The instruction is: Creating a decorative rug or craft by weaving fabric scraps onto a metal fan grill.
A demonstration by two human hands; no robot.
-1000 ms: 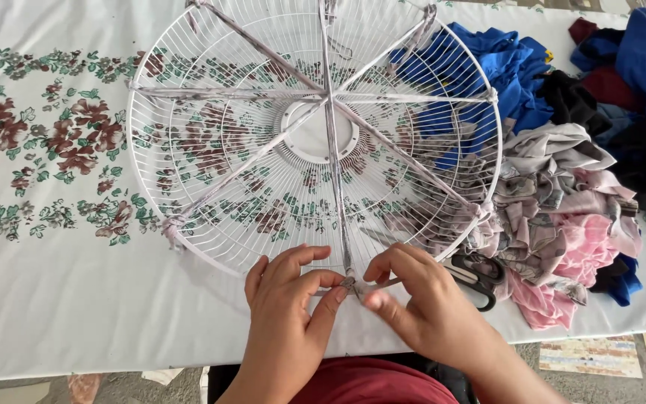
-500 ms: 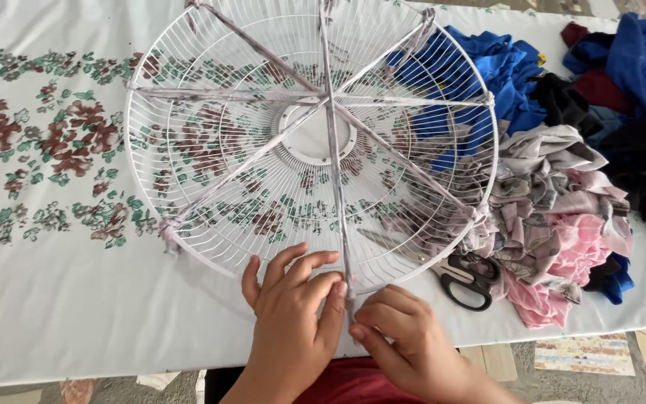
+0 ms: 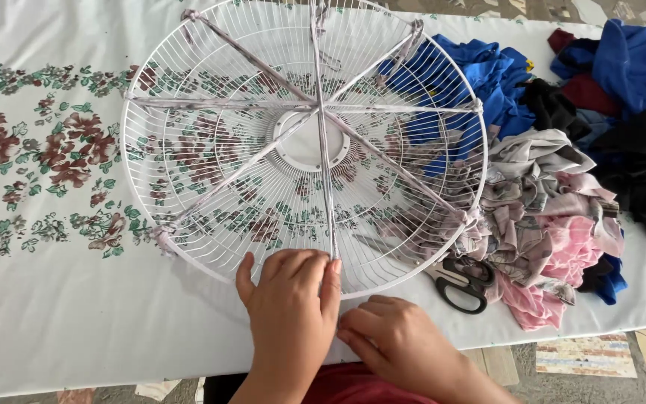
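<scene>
Here my left hand (image 3: pixel 291 318) lies flat with its fingers spread over the near rim of the white wire fan guard (image 3: pixel 211 150), the fingertips pressing where a pale cloth strip (image 3: pixel 326 187) comes down to the rim; it presses rather than clutches. My right hand (image 3: pixel 396 344) sits just beside it on the white tablecloth (image 3: pixel 61 329), fingers curled in toward the same spot at the rim; whether it is pinching the end of the strip I cannot tell, since my left hand hides that point. The fan guard lies flat on the table right in front of me, and several cloth strips are stretched across it like spokes, meeting over the round hub (image 3: pixel 304 142) in the middle and tied at the rim. Just to the right of my right hand, a pair of black-handled scissors (image 3: pixel 461 283) lies on the cloth, its blades tucked under the edge of the guard. Beyond the scissors sits a heap of pink and grey rags (image 3: pixel 547 217), and further back blue fabric (image 3: pixel 487 71) and dark clothes (image 3: pixel 644 157) are piled. To the far left, the tablecloth shows a printed band of red and green flowers (image 3: pixel 31 150).
</scene>
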